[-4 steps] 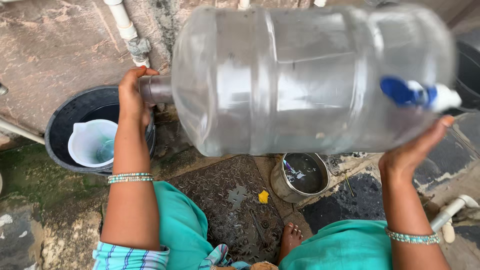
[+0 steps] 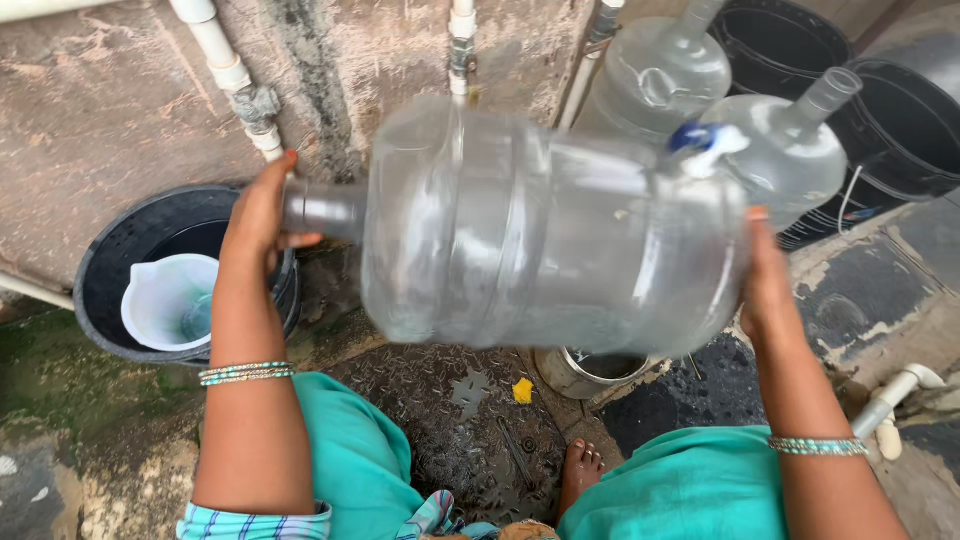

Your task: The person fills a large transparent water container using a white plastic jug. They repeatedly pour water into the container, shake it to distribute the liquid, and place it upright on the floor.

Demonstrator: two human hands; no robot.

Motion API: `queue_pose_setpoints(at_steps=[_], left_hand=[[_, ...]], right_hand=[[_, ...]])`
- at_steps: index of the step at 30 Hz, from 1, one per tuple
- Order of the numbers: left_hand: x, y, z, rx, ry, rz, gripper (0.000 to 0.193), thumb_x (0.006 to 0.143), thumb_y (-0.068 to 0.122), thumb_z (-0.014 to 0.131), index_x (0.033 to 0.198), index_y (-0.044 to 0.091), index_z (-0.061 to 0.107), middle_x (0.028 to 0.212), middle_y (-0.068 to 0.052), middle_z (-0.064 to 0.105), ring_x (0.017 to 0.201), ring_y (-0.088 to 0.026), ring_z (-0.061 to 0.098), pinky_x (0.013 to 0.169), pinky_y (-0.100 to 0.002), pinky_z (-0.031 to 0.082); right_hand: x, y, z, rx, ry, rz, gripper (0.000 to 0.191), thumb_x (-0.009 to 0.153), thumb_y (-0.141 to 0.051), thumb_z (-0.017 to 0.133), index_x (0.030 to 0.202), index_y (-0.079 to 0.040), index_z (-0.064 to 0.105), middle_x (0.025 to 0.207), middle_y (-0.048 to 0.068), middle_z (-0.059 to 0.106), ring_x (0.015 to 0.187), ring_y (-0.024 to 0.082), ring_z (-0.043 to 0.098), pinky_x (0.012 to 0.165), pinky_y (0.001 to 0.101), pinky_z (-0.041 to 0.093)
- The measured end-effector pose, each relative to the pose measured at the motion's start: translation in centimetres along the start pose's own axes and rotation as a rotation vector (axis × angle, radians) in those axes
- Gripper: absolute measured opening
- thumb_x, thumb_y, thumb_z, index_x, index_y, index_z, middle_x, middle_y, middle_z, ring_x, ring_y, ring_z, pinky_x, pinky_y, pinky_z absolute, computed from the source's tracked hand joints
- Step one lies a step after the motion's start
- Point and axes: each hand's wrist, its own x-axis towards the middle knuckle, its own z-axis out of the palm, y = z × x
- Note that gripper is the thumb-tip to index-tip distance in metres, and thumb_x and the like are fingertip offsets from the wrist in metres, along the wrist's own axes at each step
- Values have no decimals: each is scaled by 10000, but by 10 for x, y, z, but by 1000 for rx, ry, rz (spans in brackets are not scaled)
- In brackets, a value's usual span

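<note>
Big clear water jug (image 2: 545,235) lies sideways in mid-air, left hand (image 2: 262,212) gripping its neck, right hand (image 2: 765,275) cupping the base, above the black bucket (image 2: 120,260)

Soft, even daylight without hard shadows lights the scene; the large clear jug (image 2: 545,230) is smeared by motion blur and carries pale sheen, the wet ground (image 2: 450,420) glints faintly, and straight pipes (image 2: 225,70) bow slightly toward the frame edges.
</note>
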Motion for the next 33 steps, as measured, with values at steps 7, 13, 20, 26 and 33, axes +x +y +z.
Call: queue_pose_setpoints(at_steps=[7, 13, 20, 26, 33], left_hand=[[-16, -4, -3, 509, -77, -151, 612, 905, 542, 698, 1107, -34, 662, 823, -137, 666, 559, -205, 608, 505, -333, 529], [-41, 26, -13, -337, -182, 620, 186, 919, 111, 682, 1071, 129, 576, 1038, -15, 703, 900, -111, 697, 731, -306, 607], [-15, 4, 7, -721, -210, 808, 75, 1041, 47, 711, 1037, 63, 638, 1007, -84, 696, 897, -157, 634, 815, -278, 537], [0, 2, -4, -144, 152, 332, 353, 1011, 383, 741, 1034, 45, 641, 940, -77, 695, 726, -159, 631, 570, -295, 495], [5, -20, 1, 425, -96, -267, 849, 906, 781, 450, 1227, 12, 611, 982, -201, 682, 673, -255, 662, 592, -360, 573]], right_hand=[[1, 13, 17, -103, -135, 176, 913, 784, -553, 713, 1411, 55, 446, 1344, 242, 563, 1263, 427, 572, 1086, 513, 436], [-22, -36, -24, 431, -170, -595, 755, 954, -455, 712, 1454, 46, 451, 1225, 123, 542, 1120, 243, 490, 1061, 430, 430], [-51, -53, -1, 626, -63, -695, 1001, 903, -682, 544, 1551, -4, 194, 1403, 198, 283, 1281, 345, 316, 1124, 537, 323], [-12, -31, 3, 389, 134, -271, 1230, 822, -877, 399, 1603, -39, -48, 1570, 282, 27, 1454, 464, 149, 1173, 666, 221], [13, 20, 9, -245, -330, 250, 1172, 730, -856, 388, 1550, -21, 321, 1536, 304, 387, 1367, 476, 450, 1125, 645, 332]])
